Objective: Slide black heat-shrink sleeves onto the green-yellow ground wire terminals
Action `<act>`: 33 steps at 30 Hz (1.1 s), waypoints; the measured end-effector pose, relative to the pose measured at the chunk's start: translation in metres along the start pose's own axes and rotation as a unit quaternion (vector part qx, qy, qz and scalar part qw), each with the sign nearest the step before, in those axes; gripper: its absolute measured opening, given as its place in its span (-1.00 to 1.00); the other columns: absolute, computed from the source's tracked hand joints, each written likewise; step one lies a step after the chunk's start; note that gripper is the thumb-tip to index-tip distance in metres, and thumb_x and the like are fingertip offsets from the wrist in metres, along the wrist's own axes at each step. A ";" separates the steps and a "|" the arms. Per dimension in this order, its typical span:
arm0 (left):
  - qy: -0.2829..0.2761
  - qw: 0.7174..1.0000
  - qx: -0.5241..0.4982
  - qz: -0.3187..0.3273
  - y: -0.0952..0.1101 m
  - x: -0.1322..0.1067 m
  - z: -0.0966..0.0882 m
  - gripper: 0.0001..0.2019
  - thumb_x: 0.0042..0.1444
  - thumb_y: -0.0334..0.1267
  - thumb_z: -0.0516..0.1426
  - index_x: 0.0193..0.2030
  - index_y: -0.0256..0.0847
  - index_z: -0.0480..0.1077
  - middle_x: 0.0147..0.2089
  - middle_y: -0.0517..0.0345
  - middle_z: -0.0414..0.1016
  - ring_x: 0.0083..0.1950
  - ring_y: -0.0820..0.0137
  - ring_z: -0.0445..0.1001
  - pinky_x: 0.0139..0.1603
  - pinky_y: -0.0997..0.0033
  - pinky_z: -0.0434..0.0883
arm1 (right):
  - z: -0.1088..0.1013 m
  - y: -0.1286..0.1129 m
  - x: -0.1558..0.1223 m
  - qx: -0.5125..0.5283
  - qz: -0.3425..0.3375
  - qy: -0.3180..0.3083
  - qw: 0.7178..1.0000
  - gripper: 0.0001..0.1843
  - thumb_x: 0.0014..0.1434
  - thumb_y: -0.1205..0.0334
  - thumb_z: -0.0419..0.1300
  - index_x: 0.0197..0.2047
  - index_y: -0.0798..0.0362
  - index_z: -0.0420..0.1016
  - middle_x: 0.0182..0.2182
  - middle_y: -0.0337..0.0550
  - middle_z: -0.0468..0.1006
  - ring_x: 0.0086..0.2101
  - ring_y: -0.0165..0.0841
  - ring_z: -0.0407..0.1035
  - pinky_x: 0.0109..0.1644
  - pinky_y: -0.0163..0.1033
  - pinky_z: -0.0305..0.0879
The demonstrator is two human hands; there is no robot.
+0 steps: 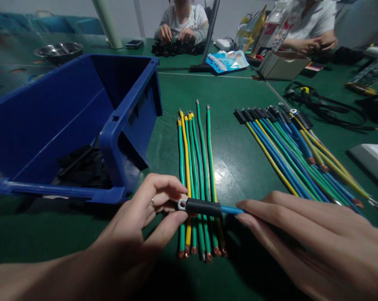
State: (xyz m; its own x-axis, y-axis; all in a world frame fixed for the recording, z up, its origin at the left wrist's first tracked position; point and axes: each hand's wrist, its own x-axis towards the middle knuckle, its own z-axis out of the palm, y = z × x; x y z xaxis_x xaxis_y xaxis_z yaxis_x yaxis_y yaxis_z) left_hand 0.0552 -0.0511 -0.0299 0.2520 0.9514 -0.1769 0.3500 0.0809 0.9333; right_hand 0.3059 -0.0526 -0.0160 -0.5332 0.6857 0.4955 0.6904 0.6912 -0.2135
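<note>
Blue wire [231, 210]: it's hanging crosswise between both hands, just right of the near corner of the blue plastic bin [116, 142], and it's wearing a black sleeve [204, 207] with a metal ring lug [179, 205] poking out the left end.
Left hand [138, 221]: thumb and fingers are pinching around the ring lug, nearest the bin.
Right hand [301, 230]: it's gripping the blue wire between thumb and fingertips, farther right of the bin.
Sleeve trouble: I'm guessing it could be creeping along the wire if one hand is pulling harder than the other.
Drop trouble: the green and yellow wires [201, 167], right of the bin, are lying loose right underneath, so a slip could be scattering that row. Their frayed copper ends [208, 257] could be snagging too.
Mix-up trouble: the black-sleeved batch [279, 150], well right of the bin, is overlapping itself, so a careless sleeve could be tangling it.
Bin contents: dark pieces [82, 165] are piling on its floor, too dim for naming.
Steel bowl [59, 50]: sitting behind the bin, hiding its insides.
Cardboard box [281, 69]: standing far right beyond the bin, not showing its contents.
</note>
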 end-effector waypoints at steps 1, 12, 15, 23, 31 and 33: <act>0.000 1.000 0.002 0.005 0.000 0.000 -0.001 -0.86 0.34 -0.20 0.16 0.01 -0.05 0.36 -0.06 0.11 0.59 -0.02 0.35 0.62 -0.04 0.50 0.57 | 0.000 0.000 -0.001 0.001 0.002 0.002 1.000 -0.86 0.41 0.32 0.10 -0.18 0.04 0.48 -0.55 -0.31 0.45 -0.62 -0.51 0.29 -0.56 -0.29 0.08; -0.052 0.997 0.012 0.063 -0.005 -0.005 -0.014 -0.67 0.27 -0.44 0.16 0.11 0.00 0.38 0.02 0.15 0.57 0.07 0.33 0.59 0.13 0.43 0.53 | 0.001 0.000 0.002 0.003 -0.001 0.008 1.000 -0.83 0.42 0.31 0.09 -0.23 0.02 0.47 -0.57 -0.32 0.45 -0.64 -0.51 0.28 -0.59 -0.31 0.06; -0.028 0.997 0.020 0.065 -0.006 -0.004 -0.012 -0.71 0.27 -0.43 0.17 0.07 -0.04 0.40 -0.01 0.13 0.58 0.05 0.32 0.61 0.11 0.42 0.56 | 0.001 -0.001 0.002 0.003 0.005 0.018 1.000 -0.83 0.42 0.33 0.08 -0.23 0.01 0.45 -0.56 -0.32 0.47 -0.64 -0.49 0.30 -0.56 -0.29 0.13; -0.072 0.992 0.027 0.103 0.000 -0.004 -0.017 -0.66 0.25 -0.42 0.17 0.12 -0.03 0.37 0.05 0.05 0.55 0.07 0.27 0.59 0.11 0.34 0.59 | 0.003 0.000 -0.001 -0.008 -0.007 0.023 1.000 -0.85 0.41 0.33 0.09 -0.21 0.01 0.46 -0.54 -0.30 0.51 -0.62 -0.47 0.35 -0.57 -0.27 0.18; -0.046 0.995 0.026 0.079 -0.006 -0.005 -0.012 -0.68 0.25 -0.48 0.12 0.07 -0.01 0.36 0.01 0.11 0.55 0.01 0.33 0.60 0.05 0.38 0.59 | 0.002 0.002 -0.002 -0.002 -0.008 0.023 1.000 -0.89 0.42 0.31 0.11 -0.15 0.00 0.45 -0.50 -0.30 0.55 -0.58 -0.48 0.42 -0.55 -0.30 0.19; -0.063 0.994 0.015 0.086 -0.006 -0.005 -0.013 -0.63 0.22 -0.49 0.13 0.09 0.01 0.34 0.03 0.12 0.54 0.04 0.32 0.60 0.09 0.35 0.57 | 0.002 0.002 -0.002 0.003 -0.007 0.025 1.000 -0.89 0.42 0.30 0.11 -0.15 0.00 0.46 -0.49 -0.29 0.56 -0.57 -0.48 0.43 -0.54 -0.30 0.21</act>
State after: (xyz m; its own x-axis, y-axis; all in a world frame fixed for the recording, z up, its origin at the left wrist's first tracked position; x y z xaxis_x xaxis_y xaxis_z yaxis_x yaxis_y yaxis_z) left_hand 0.0403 -0.0525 -0.0303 0.4216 0.9051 -0.0547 0.3178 -0.0909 0.9438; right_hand 0.3073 -0.0525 -0.0194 -0.5177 0.6638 0.5398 0.6802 0.7020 -0.2110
